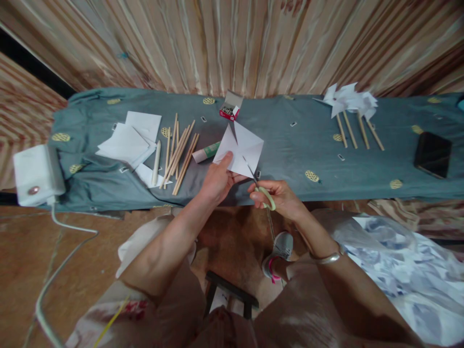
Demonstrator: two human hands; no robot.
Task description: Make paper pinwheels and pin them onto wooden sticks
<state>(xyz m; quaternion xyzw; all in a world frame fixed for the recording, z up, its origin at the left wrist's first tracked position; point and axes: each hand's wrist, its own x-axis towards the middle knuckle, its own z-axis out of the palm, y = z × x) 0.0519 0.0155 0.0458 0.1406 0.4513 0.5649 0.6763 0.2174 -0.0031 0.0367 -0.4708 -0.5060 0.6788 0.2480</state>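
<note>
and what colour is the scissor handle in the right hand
Pale yellow-green: the scissor handle shows best in the head view.

Tube: one end hidden by paper. Left hand: fingers partly hidden beneath it. Contents of box too small to tell. Cable cut off by bottom edge, bag by right.

Apparently a room in a home: a striped curtain hangs beyond the hands, pineapple-print cloth spreads beneath them, and brown floor shows below.
</note>
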